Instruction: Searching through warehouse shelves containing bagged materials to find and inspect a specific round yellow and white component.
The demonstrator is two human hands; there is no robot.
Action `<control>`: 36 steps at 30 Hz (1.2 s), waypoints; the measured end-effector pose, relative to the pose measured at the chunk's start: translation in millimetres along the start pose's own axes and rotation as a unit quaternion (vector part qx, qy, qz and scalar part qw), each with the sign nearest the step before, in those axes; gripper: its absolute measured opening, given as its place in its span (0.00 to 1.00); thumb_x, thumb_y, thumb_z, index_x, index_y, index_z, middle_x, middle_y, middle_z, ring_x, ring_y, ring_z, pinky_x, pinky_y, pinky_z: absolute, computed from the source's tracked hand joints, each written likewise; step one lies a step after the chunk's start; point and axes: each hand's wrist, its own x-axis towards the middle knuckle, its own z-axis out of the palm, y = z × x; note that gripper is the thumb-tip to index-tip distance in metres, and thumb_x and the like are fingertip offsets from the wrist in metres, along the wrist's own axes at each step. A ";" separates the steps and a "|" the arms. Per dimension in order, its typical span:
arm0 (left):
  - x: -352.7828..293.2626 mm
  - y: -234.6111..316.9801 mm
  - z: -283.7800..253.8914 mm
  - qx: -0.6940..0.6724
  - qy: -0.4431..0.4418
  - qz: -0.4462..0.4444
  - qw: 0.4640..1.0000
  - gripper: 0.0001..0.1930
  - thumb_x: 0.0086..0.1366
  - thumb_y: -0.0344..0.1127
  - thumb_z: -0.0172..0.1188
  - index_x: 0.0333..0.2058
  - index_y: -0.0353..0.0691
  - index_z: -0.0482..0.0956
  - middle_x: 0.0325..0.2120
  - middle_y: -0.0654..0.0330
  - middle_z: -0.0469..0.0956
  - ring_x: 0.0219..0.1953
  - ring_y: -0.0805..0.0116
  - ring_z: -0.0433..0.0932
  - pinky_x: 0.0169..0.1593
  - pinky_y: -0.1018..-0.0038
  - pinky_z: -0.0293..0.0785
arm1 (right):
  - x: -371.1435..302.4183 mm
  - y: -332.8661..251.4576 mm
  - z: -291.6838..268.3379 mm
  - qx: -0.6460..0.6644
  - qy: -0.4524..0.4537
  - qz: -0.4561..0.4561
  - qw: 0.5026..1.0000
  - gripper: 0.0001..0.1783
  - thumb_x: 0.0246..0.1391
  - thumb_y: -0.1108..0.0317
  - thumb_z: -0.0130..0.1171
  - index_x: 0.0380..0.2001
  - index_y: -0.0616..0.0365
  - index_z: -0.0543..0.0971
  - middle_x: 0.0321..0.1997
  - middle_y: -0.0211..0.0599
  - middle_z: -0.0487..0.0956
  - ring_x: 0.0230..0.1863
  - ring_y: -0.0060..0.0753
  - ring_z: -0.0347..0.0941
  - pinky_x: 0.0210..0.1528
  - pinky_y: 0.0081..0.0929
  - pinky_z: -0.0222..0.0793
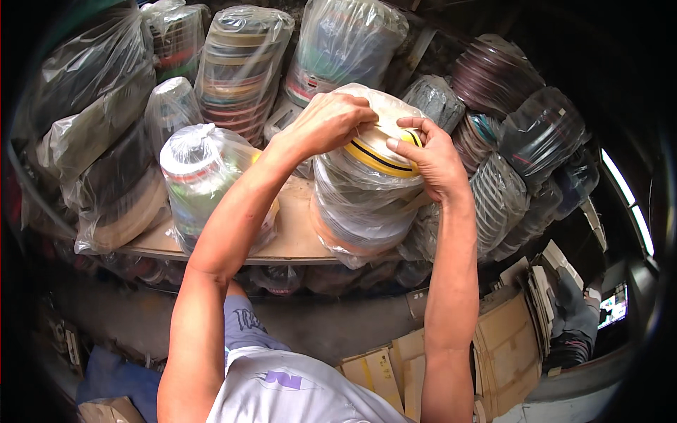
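A tall stack of webbing rolls (367, 201) stands before me on a wooden shelf, wrapped in clear plastic. On its top lies a yellow roll of webbing (377, 163) with a black stripe. My right hand (438, 156) grips this roll's right edge, its thumb and bent forefinger over the yellow band. My left hand (331, 121) is closed above the far left of the stack top, fingers curled down. What its fingertips pinch is hidden behind the hand. The clear plastic bag (352, 90) bunches up around the back of the stack.
Left of the stack stands a knotted clear bag of rolls (201, 166). More bagged rolls (243, 70) crowd the back and right. The shelf edge (296, 260) runs in front of me. Flattened cardboard (508, 338) leans at the lower right, near a person's leg (575, 310).
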 end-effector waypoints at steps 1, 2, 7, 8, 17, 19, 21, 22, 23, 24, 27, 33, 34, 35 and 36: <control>3.2 -8.9 3.0 -0.021 0.010 -0.005 1.000 0.10 0.59 0.33 0.62 0.39 0.39 0.82 0.35 0.54 0.80 0.39 0.52 0.79 0.40 0.63 0.75 | 0.9 1.2 2.3 -0.081 0.016 -0.030 0.996 0.19 0.49 0.72 0.63 0.45 0.69 0.75 0.36 0.40 0.81 0.36 0.27 0.76 0.45 0.22 0.71; 10.5 -15.4 10.2 -0.052 0.020 -0.007 0.998 0.10 0.59 0.32 0.62 0.39 0.35 0.81 0.32 0.52 0.80 0.36 0.50 0.80 0.39 0.63 0.75 | 0.5 0.7 -0.8 -0.087 0.019 -0.025 0.996 0.19 0.49 0.72 0.63 0.45 0.69 0.75 0.36 0.40 0.81 0.36 0.27 0.76 0.45 0.22 0.71; 36.6 -32.3 -0.7 -0.187 -0.161 -0.113 0.962 0.14 0.65 0.38 0.60 0.41 0.32 0.81 0.30 0.54 0.82 0.31 0.70 0.77 0.39 0.71 0.74 | 5.0 -0.2 1.1 -0.195 0.080 0.002 0.977 0.18 0.54 0.67 0.60 0.42 0.73 0.79 0.36 0.43 0.82 0.36 0.27 0.76 0.42 0.24 0.70; 42.0 -32.9 -1.9 -0.214 -0.198 -0.145 0.946 0.15 0.65 0.40 0.60 0.41 0.32 0.81 0.30 0.55 0.82 0.31 0.72 0.76 0.39 0.71 0.74 | 3.8 -0.2 1.2 -0.197 0.095 0.009 0.976 0.18 0.56 0.66 0.57 0.43 0.72 0.79 0.37 0.44 0.82 0.36 0.27 0.76 0.43 0.24 0.70; 42.9 -35.0 -1.1 -0.241 -0.221 -0.151 0.933 0.15 0.66 0.40 0.59 0.41 0.31 0.80 0.28 0.59 0.81 0.32 0.74 0.75 0.39 0.74 0.72 | 11.9 14.9 -9.5 -0.165 0.107 0.010 0.980 0.17 0.62 0.64 0.51 0.40 0.71 0.79 0.34 0.42 0.81 0.34 0.25 0.74 0.41 0.26 0.69; 33.7 -36.3 0.7 -0.241 -0.168 -0.127 0.948 0.14 0.66 0.38 0.59 0.41 0.32 0.80 0.28 0.59 0.80 0.31 0.74 0.74 0.39 0.74 0.72 | 11.3 15.6 -4.7 -0.136 0.107 0.008 0.985 0.17 0.62 0.64 0.52 0.40 0.71 0.79 0.32 0.38 0.80 0.33 0.23 0.72 0.39 0.24 0.68; 20.9 -28.9 9.9 -0.170 -0.033 -0.041 0.984 0.10 0.65 0.34 0.59 0.39 0.34 0.80 0.28 0.56 0.77 0.31 0.66 0.76 0.39 0.71 0.72 | 10.3 15.8 -6.1 -0.112 0.110 0.004 0.988 0.16 0.62 0.63 0.54 0.39 0.70 0.80 0.30 0.34 0.79 0.31 0.21 0.71 0.37 0.22 0.67; 12.7 -24.9 16.4 -0.112 0.047 0.010 0.993 0.08 0.61 0.34 0.60 0.36 0.37 0.80 0.29 0.55 0.75 0.33 0.50 0.78 0.38 0.63 0.74 | 9.2 17.4 -8.0 -0.101 0.104 0.003 0.989 0.16 0.61 0.63 0.56 0.38 0.69 0.80 0.29 0.31 0.78 0.30 0.19 0.69 0.36 0.21 0.66; 1.4 -16.3 20.1 -0.082 0.099 0.032 0.991 0.08 0.59 0.32 0.61 0.36 0.38 0.79 0.30 0.56 0.74 0.31 0.51 0.78 0.36 0.64 0.74 | 7.9 19.3 -9.8 -0.089 0.097 0.002 0.991 0.16 0.60 0.62 0.59 0.37 0.68 0.80 0.27 0.27 0.76 0.29 0.17 0.67 0.34 0.19 0.64; -10.7 -6.9 22.8 -0.052 0.150 0.054 0.986 0.08 0.57 0.29 0.61 0.37 0.38 0.78 0.31 0.56 0.73 0.30 0.53 0.78 0.33 0.64 0.74 | 6.0 17.5 -10.3 -0.089 0.098 0.001 0.991 0.16 0.60 0.62 0.59 0.37 0.68 0.80 0.27 0.27 0.76 0.29 0.17 0.67 0.34 0.19 0.64; -47.6 13.5 41.9 -0.013 0.244 0.033 0.969 0.15 0.53 0.22 0.61 0.42 0.39 0.79 0.33 0.58 0.73 0.25 0.61 0.78 0.25 0.68 0.75 | -2.5 6.5 -7.0 -0.112 0.039 -0.014 0.993 0.19 0.53 0.58 0.67 0.35 0.66 0.80 0.26 0.25 0.74 0.29 0.17 0.67 0.34 0.20 0.65; -63.4 34.1 78.4 -0.082 0.350 -0.082 0.930 0.18 0.58 0.17 0.59 0.48 0.37 0.76 0.40 0.54 0.68 0.24 0.68 0.73 0.29 0.74 0.71 | -14.1 14.2 5.0 -0.277 0.008 -0.162 0.947 0.28 0.34 0.57 0.78 0.35 0.62 0.77 0.36 0.39 0.76 0.39 0.36 0.71 0.47 0.33 0.67; -64.1 37.2 86.1 -0.092 0.361 -0.105 0.922 0.18 0.60 0.17 0.58 0.49 0.36 0.74 0.40 0.55 0.67 0.24 0.73 0.71 0.29 0.77 0.69 | -15.9 16.8 6.9 -0.347 0.030 -0.221 0.911 0.31 0.30 0.57 0.78 0.36 0.61 0.76 0.37 0.41 0.75 0.42 0.41 0.70 0.49 0.36 0.67; -65.3 42.4 89.6 -0.148 0.381 -0.127 0.904 0.18 0.60 0.18 0.58 0.49 0.34 0.71 0.40 0.56 0.66 0.23 0.76 0.67 0.30 0.79 0.67 | -17.5 17.3 14.0 -0.397 0.033 -0.215 0.892 0.36 0.24 0.57 0.79 0.39 0.59 0.74 0.41 0.42 0.73 0.47 0.48 0.66 0.52 0.39 0.64; -67.2 44.2 96.9 -0.157 0.391 -0.147 0.895 0.16 0.61 0.18 0.57 0.47 0.32 0.68 0.38 0.57 0.66 0.25 0.75 0.67 0.31 0.79 0.67 | -21.9 18.9 20.0 -0.423 0.057 -0.237 0.873 0.37 0.25 0.59 0.79 0.42 0.58 0.73 0.43 0.41 0.72 0.47 0.47 0.66 0.51 0.40 0.63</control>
